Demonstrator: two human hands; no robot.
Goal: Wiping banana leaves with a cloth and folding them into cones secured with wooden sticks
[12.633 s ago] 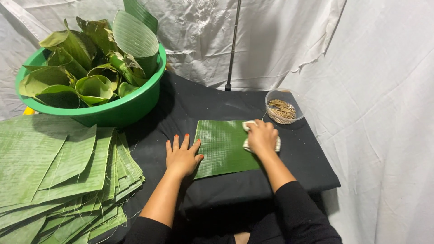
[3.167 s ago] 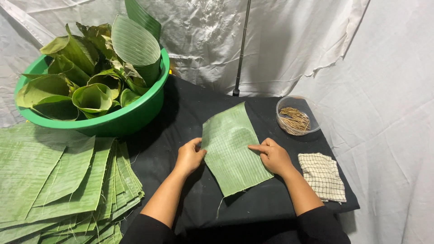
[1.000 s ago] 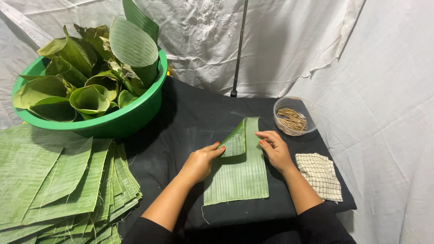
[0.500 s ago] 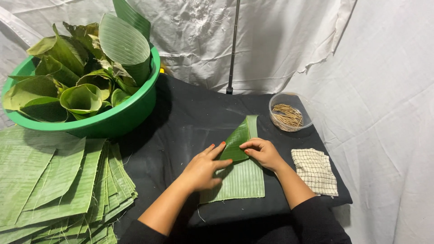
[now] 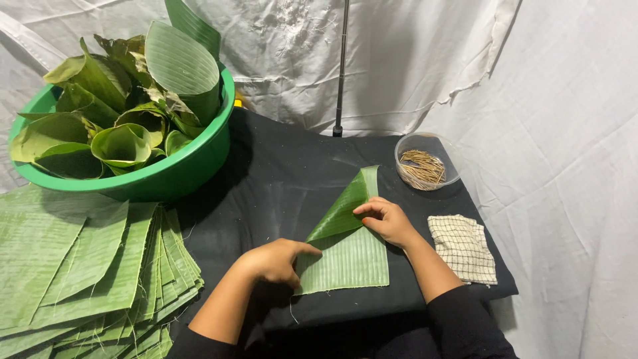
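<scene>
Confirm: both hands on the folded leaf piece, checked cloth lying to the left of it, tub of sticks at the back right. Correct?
Not quite. In the head view the checked cloth lies to the right of the folded leaf piece, not the left. Both hands, left and right, are on the leaf, and the tub of sticks sits back right.

Bare black cloth [image 5: 279, 179] between basin [image 5: 193, 169] and leaf [image 5: 349, 256]; stick bowl [image 5: 425, 163], checked rag [image 5: 463, 247] crowd right.

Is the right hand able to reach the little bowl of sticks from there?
Probably yes. The right hand rests on the folded leaf, and only bare black cloth lies between it and the bowl of sticks.
</scene>
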